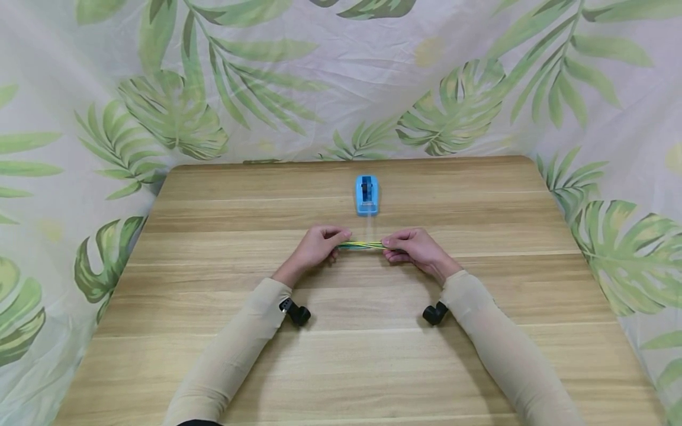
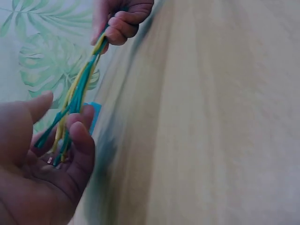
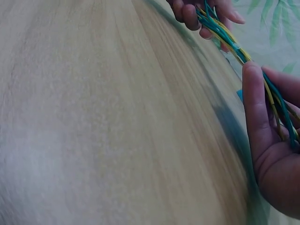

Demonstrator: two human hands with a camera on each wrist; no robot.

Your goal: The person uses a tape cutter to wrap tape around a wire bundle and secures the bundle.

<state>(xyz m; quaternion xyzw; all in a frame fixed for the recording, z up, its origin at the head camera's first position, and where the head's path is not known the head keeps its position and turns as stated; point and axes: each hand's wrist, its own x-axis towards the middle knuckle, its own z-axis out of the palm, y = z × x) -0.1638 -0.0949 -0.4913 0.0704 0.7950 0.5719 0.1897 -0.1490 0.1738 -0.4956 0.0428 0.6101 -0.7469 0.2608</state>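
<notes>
A bundle of thin green and yellow wires stretches sideways between both hands above the table. My left hand holds its left end; in the left wrist view the fingers curl about the loose wire ends, while the thumb stands off them. At the other end, my right hand pinches the bundle between thumb and fingers, and wire tails run back into the palm. A blue tape dispenser stands just beyond the hands. From its front a clear tape strip extends toward the wires' middle.
Both hands work over a wood-grain table. Behind it and along the sides hangs a leaf-patterned cloth. Small black cameras on the left wrist and right wrist stick out inward.
</notes>
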